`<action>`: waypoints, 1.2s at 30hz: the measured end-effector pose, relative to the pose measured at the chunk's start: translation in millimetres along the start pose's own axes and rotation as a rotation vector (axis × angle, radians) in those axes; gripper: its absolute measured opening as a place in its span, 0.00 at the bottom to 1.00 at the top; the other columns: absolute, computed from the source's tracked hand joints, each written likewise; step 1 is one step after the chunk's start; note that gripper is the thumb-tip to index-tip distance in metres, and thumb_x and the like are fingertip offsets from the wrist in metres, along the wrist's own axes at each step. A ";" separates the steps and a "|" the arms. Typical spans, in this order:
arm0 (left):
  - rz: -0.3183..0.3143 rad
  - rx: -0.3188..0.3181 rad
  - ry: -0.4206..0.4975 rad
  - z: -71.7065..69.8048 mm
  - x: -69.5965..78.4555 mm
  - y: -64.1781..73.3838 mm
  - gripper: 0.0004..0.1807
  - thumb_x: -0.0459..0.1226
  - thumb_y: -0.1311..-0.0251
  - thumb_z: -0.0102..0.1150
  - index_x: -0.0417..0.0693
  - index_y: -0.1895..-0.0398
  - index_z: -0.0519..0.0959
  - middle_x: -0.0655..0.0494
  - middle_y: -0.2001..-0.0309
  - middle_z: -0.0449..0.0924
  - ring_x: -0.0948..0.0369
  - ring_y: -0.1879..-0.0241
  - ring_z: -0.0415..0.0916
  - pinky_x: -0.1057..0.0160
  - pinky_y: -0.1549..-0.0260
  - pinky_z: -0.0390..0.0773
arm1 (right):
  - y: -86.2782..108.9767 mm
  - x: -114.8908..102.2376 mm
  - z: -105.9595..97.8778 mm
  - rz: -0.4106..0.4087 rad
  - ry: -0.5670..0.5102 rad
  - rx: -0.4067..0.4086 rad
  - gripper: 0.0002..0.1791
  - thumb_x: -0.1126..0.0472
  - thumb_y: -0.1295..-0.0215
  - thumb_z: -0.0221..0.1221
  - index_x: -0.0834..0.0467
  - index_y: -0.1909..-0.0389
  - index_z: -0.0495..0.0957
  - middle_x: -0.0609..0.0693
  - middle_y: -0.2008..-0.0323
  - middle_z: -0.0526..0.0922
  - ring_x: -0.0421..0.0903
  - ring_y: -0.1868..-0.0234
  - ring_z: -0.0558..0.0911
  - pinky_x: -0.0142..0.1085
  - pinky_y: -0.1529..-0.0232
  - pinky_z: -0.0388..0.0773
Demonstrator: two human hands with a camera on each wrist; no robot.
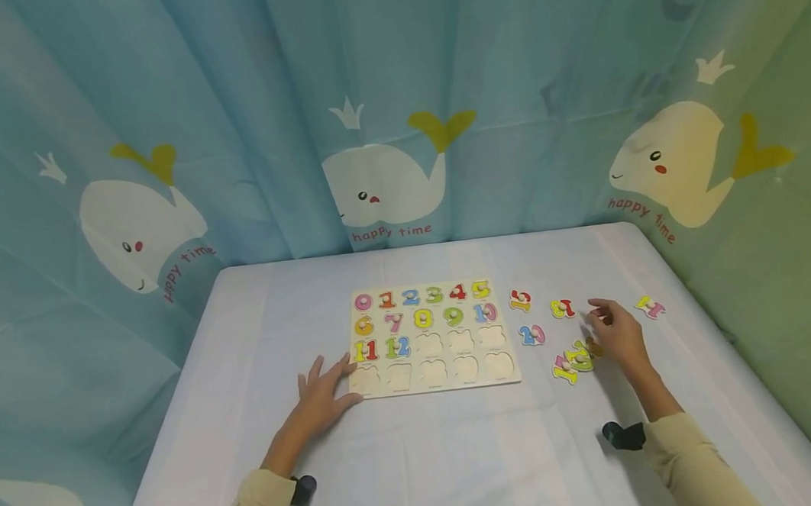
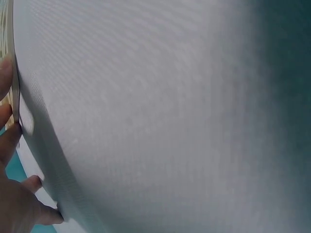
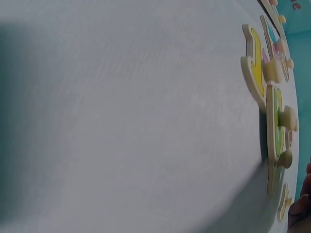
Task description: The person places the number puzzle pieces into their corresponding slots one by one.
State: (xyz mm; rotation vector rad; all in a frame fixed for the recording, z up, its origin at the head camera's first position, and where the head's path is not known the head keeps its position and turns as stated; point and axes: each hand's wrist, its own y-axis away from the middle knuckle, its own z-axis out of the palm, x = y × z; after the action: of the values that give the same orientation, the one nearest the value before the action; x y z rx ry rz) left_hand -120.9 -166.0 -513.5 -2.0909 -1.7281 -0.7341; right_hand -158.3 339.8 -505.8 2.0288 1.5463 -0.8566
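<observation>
My left hand (image 1: 322, 399) rests at the lower left corner of a wooden number puzzle board (image 1: 416, 391), fingers spread and touching its edge. Number pieces from 0 to 12 sit in the board's upper rows; several recesses beyond them are bare. Over the loose pieces to the right hovers my right hand (image 1: 616, 337), its fingers loosely bent with a gap between thumb and index finger. Below it lie a brown-orange piece (image 1: 593, 346), a green-yellow piece (image 1: 579, 356) and a yellow-pink piece (image 1: 565, 370), close together and overlapping in this view.
A red-orange 15 piece (image 1: 520, 300), a yellow-red piece (image 1: 563, 308) and a blue-pink 20 piece (image 1: 532, 335) lie right of the board. Farther right is another yellow-pink piece (image 1: 650, 307). A whale-print curtain (image 1: 382, 71) hangs behind the white-covered table (image 1: 444, 457).
</observation>
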 end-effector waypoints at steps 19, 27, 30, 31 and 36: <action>-0.017 -0.013 0.004 -4.2 1.5 0.6 0.33 0.46 0.48 0.66 0.46 0.38 0.71 0.46 0.34 0.64 0.37 0.31 0.40 0.32 0.40 0.32 | -26.7 32.2 -9.5 -0.030 0.031 0.115 0.26 0.65 0.35 0.54 0.70 0.38 0.64 0.69 0.49 0.73 0.64 0.53 0.75 0.50 0.56 0.71; -0.007 -0.005 0.013 0.7 0.5 0.7 0.34 0.45 0.49 0.68 0.46 0.38 0.71 0.46 0.35 0.65 0.38 0.31 0.40 0.31 0.41 0.32 | -29.0 45.0 -7.3 -0.074 0.064 0.126 0.23 0.65 0.34 0.53 0.66 0.38 0.68 0.65 0.51 0.77 0.62 0.54 0.77 0.42 0.60 0.71; -0.005 0.000 0.011 0.7 1.0 1.0 0.34 0.45 0.49 0.67 0.46 0.37 0.71 0.46 0.35 0.65 0.38 0.31 0.40 0.31 0.41 0.32 | -27.0 44.0 -6.5 -0.067 0.056 0.140 0.23 0.65 0.34 0.54 0.65 0.38 0.68 0.64 0.52 0.77 0.60 0.55 0.77 0.34 0.63 0.69; -0.004 0.001 0.010 0.6 0.9 1.1 0.34 0.45 0.49 0.67 0.46 0.38 0.71 0.46 0.35 0.65 0.38 0.31 0.40 0.31 0.41 0.32 | -25.9 43.0 -6.0 -0.061 0.053 0.137 0.23 0.64 0.34 0.55 0.65 0.38 0.68 0.64 0.52 0.76 0.59 0.55 0.77 0.32 0.63 0.68; 0.005 0.024 0.009 0.0 0.6 2.1 0.34 0.45 0.50 0.68 0.44 0.38 0.71 0.44 0.35 0.65 0.37 0.32 0.41 0.31 0.41 0.33 | -21.0 37.3 -1.8 -0.060 0.042 0.131 0.25 0.62 0.34 0.56 0.64 0.37 0.67 0.63 0.54 0.75 0.56 0.57 0.75 0.29 0.65 0.67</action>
State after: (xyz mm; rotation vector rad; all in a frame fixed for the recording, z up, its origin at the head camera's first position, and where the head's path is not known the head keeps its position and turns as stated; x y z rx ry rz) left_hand -118.8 -166.0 -513.0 -2.0726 -1.7177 -0.7171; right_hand -171.5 372.3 -530.5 2.1135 1.6202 -0.9679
